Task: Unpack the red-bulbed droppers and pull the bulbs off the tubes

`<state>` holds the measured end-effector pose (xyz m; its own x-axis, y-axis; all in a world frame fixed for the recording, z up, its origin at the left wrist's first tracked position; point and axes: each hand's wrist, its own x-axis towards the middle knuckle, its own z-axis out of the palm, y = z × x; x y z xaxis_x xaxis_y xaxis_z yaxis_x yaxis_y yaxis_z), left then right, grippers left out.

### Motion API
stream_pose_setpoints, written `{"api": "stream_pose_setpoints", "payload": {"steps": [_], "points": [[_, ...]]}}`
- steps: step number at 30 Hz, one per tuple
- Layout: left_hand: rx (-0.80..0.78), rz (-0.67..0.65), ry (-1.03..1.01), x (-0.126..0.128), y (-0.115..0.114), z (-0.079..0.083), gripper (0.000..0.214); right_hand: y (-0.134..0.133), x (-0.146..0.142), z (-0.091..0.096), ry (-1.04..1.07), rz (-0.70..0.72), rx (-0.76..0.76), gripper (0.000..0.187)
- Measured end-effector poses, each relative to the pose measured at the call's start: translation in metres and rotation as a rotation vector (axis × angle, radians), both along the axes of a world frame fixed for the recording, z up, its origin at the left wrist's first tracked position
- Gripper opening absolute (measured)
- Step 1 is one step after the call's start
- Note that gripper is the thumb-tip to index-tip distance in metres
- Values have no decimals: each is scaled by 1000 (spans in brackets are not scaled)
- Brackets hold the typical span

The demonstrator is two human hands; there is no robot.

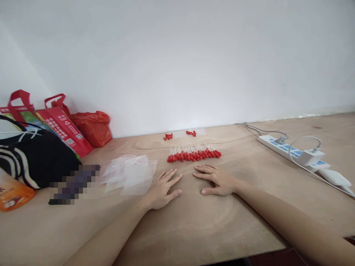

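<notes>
Flat on the wooden table [177,229] lies my left hand [163,189], fingers spread and holding nothing. My right hand [217,181] rests opposite it, also palm down with its fingers apart. Just beyond the fingertips is a row of thin white sticks with red tips [194,153], the red ends toward me. Clear zip bags [130,173] overlap in a loose pile beside my left hand. Farther back, near the wall, small red pieces [168,136] lie at the left end of another clear bag [179,134], with more red pieces [191,133] on its right.
At the right stands a white power strip [283,147] with a plugged-in charger [312,157] and cables. Red shopping bags [65,127], a red plastic bag [93,127], a black bag [52,159] and an orange packet [16,195] crowd the left. A blurred dark object [74,184] lies near them.
</notes>
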<state>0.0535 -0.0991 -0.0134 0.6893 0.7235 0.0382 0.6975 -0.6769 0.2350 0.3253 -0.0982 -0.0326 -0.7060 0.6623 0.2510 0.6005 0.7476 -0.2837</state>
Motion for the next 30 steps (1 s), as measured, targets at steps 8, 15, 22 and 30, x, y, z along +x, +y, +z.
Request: {"api": "stream_pose_setpoints", "payload": {"steps": [8, 15, 22, 30], "points": [[-4, 96, -159, -8, 13, -1, 42, 0, -2, 4, 0, -35, -32, 65], [283, 371, -318, -10, 38, -7, 34, 4, -5, 3, 56, -75, -25, 55], [536, 304, -290, 15, 63, -11, 26, 8, -6, 1, 101, -73, -8, 49], [574, 339, -468, 18, 71, -9, 21, 8, -6, 1, 123, -66, -17, 48]]}}
